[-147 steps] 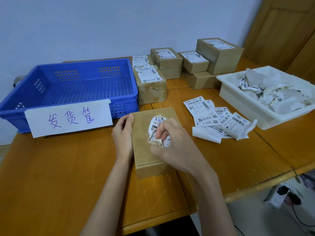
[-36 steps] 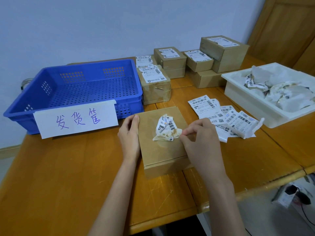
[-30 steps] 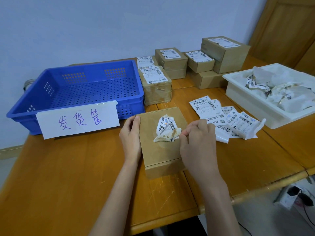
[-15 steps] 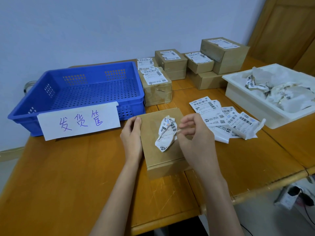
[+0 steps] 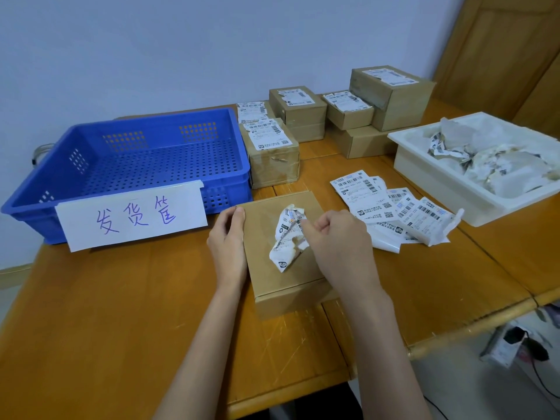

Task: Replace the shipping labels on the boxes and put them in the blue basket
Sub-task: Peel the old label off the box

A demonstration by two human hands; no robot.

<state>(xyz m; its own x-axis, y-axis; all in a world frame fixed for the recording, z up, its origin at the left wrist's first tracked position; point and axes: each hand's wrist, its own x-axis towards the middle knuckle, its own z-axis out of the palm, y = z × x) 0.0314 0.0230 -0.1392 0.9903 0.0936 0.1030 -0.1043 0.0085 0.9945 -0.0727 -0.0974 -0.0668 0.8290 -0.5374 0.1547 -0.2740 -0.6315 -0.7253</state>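
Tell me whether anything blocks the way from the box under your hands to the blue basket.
Nothing visible does. The box lies just in front of the blue basket's near right corner, and the basket is empty. Only its own wall and the paper sign on it must be lifted over. The old label is still partly stuck.

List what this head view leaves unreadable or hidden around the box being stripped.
- Old label: crumpled, print unreadable; whether it still sticks to the box cannot be told.
- Right hand: fingertips curl under, hiding the pinch.
- White tray: cut off by the right edge.
- New labels: text too small.
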